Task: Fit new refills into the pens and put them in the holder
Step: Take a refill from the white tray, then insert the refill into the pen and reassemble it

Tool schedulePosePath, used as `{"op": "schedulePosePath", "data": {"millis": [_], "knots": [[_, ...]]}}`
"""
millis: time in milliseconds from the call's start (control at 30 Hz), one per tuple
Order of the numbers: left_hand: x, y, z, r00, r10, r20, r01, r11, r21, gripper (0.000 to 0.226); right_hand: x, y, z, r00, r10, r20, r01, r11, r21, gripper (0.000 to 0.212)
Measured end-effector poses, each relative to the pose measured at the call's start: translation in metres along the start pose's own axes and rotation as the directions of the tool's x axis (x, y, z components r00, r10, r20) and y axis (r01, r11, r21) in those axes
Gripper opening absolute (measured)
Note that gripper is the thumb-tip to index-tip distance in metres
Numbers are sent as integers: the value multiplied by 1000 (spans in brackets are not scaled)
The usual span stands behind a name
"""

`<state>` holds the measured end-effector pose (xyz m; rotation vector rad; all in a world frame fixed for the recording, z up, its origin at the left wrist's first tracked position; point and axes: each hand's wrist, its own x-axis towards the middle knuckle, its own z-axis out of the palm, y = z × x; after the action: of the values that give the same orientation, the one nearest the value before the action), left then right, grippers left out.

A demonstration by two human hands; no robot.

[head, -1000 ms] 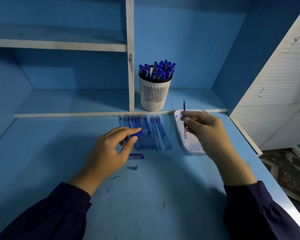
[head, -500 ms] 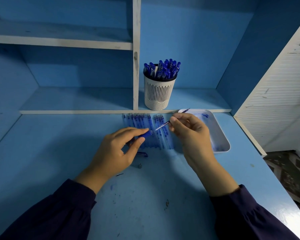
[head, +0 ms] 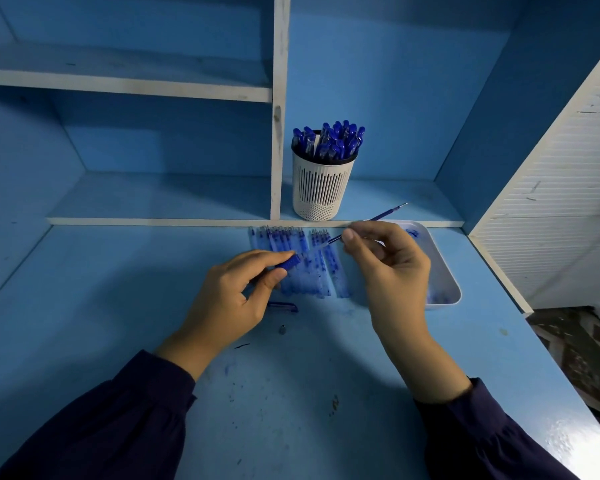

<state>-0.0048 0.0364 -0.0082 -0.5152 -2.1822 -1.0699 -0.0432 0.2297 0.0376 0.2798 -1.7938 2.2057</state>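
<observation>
Since a second ago, the right hand (head: 392, 268) has left the tray (head: 445, 271) and swung left with the refill (head: 385, 215). The refill has gone from upright to slanted. The left hand (head: 232, 299) has barely shifted.

- Right hand: thumb and fingers pinch the refill around mid-length. The metal-tip end points up and right, past the shelf edge. The other end runs down-left to the open end of the pen barrel (head: 288, 263). Can't tell whether it is inside yet.
- Left hand: thumb and index finger grip the pen barrel, with the blue ribbed end sticking out toward the right hand.
- Hands are close together but not touching, both over the row of clear tubes (head: 336, 271) lying side by side on the surface (head: 118, 306). Can't tell whether those are barrels or refills.
- The holder (head: 321, 192) stands upright on the low shelf behind them, just right of the white divider (head: 278, 133). It is packed with capped pens (head: 329, 142).
- The tray sits right of the right hand, partly hidden by it, with ink marks inside.
- Near the left hand on the surface lie a blue cap (head: 284, 307) and a small metal tip (head: 282, 330), apart from each other.
</observation>
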Motion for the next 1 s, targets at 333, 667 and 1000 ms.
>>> {"op": "schedulePosePath", "data": {"millis": [333,667,1000], "knots": [[-1,8,2,999,-13,-37,12,1000,-29,25,-15,5,7,961,-176,213,218,957,-190,11],[-7,14,-4,999,-19,-39,18,1000,-15,25,-24,6,16,952,-228,203,279,919,-279,20],[-18,14,-14,999,-26,-38,27,999,24,22,-20,9,9,900,-207,384,363,844,-395,6]]}}
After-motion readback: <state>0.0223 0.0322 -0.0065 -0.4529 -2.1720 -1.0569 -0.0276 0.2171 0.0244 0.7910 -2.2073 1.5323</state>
